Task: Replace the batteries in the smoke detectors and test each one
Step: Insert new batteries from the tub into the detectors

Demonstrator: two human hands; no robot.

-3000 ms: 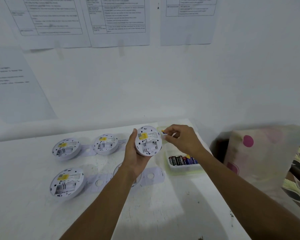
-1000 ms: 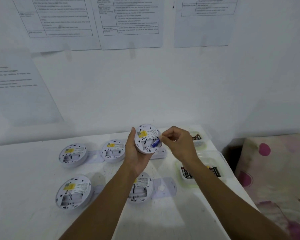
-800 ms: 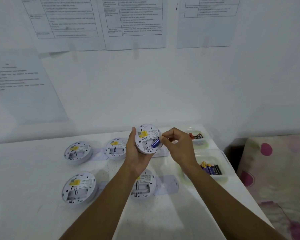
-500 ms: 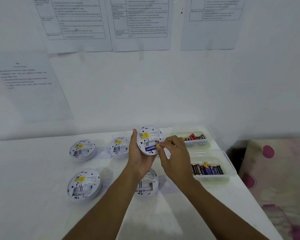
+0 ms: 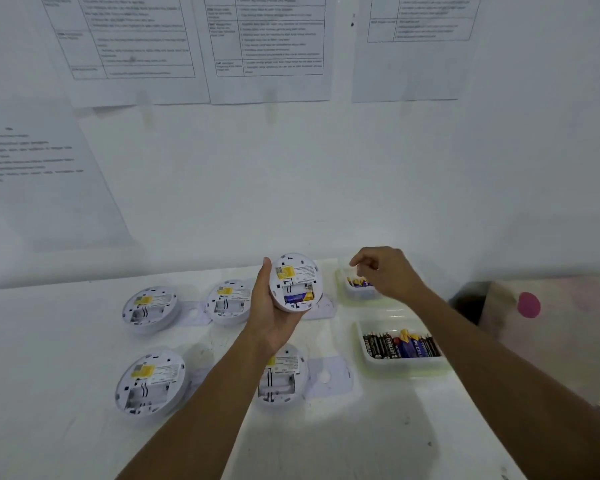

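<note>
On the white table (image 5: 378, 445), four smoke detectors lying back-up: two at left (image 5: 150, 308), (image 5: 151, 382), two nearer centre. Raised above them, a fifth detector (image 5: 296, 282) clamped in the left hand (image 5: 271, 317), thumb along its left rim, fingers behind, one blue battery (image 5: 298, 297) seated in its bay. Further right, right hand (image 5: 385, 271) over the far battery tray (image 5: 359, 289), fingers loosely curled, holding nothing visible.

A white table (image 5: 66, 427) with a scuffed top stands against a white wall. Four round white plastic smoke detectors lie on it back-up with battery bays open: two at the rear (image 5: 150, 308) (image 5: 227, 301), two nearer (image 5: 149, 381) (image 5: 284, 379). Flat white mounting plates (image 5: 331, 377) lie beside them. On the right sit two clear plastic trays of batteries, one far (image 5: 359, 292), one near (image 5: 400, 363).
</note>
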